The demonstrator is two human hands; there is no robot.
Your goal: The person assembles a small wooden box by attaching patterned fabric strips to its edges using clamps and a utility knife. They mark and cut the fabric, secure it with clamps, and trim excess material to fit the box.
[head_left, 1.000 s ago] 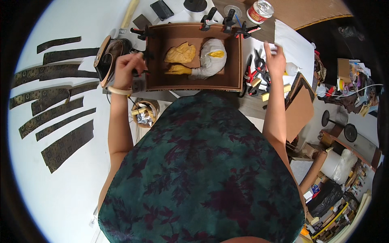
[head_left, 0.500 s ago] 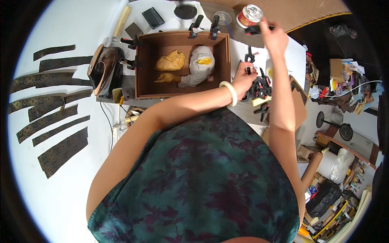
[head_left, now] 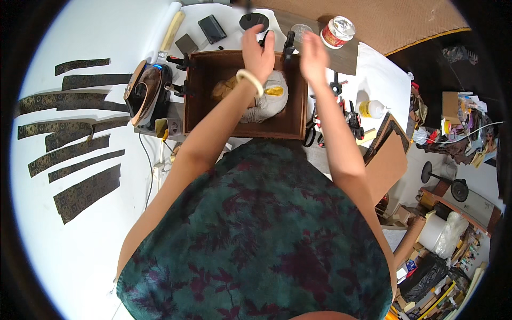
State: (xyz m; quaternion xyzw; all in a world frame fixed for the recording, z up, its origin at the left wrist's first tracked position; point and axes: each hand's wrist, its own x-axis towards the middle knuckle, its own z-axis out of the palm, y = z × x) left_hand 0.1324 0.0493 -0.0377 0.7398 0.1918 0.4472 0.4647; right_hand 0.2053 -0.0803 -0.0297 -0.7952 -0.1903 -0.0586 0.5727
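On white table [head_left: 96, 256]: wooden box [head_left: 245, 128], dark fabric strips [head_left: 85, 192]; both hands' fingers open, gripping nothing.

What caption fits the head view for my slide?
Both hands, left hand and right hand, reach the clamps on the far wall of a wooden box.
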